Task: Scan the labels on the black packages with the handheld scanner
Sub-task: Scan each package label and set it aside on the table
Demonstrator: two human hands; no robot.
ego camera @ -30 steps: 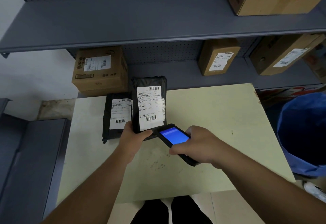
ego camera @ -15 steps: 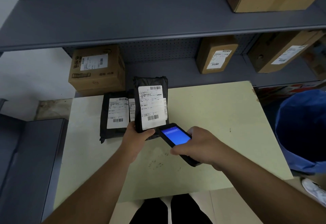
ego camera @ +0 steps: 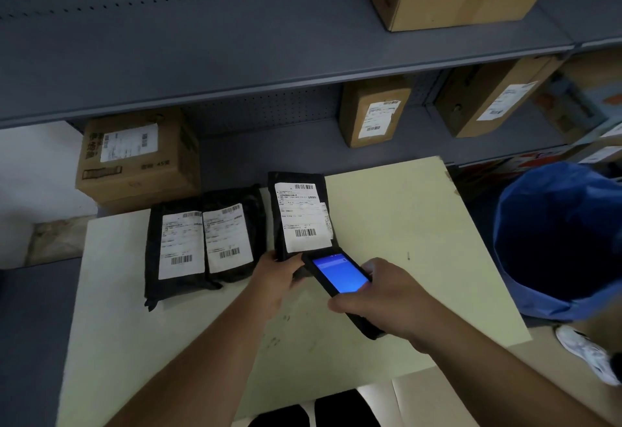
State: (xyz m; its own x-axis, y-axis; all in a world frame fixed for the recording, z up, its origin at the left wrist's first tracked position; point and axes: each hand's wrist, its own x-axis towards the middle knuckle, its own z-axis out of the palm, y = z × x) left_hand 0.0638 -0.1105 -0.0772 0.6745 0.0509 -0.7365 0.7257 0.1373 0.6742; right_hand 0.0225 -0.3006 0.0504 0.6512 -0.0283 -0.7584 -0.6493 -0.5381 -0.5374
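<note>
held package (ego camera: 301, 214) shifted right of the pile, second flat package (ego camera: 232, 238) now uncovered

Pale yellow table (ego camera: 387, 211) at centre, grey metal shelf (ego camera: 235, 56) at 12 o'clock, cardboard boxes with white labels at 10 o'clock (ego camera: 134, 161) and 1 o'clock (ego camera: 373, 113), blue bag (ego camera: 565, 241) at 3 o'clock, white shoe (ego camera: 585, 352) at 4 o'clock.

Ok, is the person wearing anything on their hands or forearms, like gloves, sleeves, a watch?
Nothing shows: the left hand and right hand are bare, without gloves or visible rings. Both forearms are uncovered as far as the picture's edge, with no sleeve, watch or band in sight.
</note>
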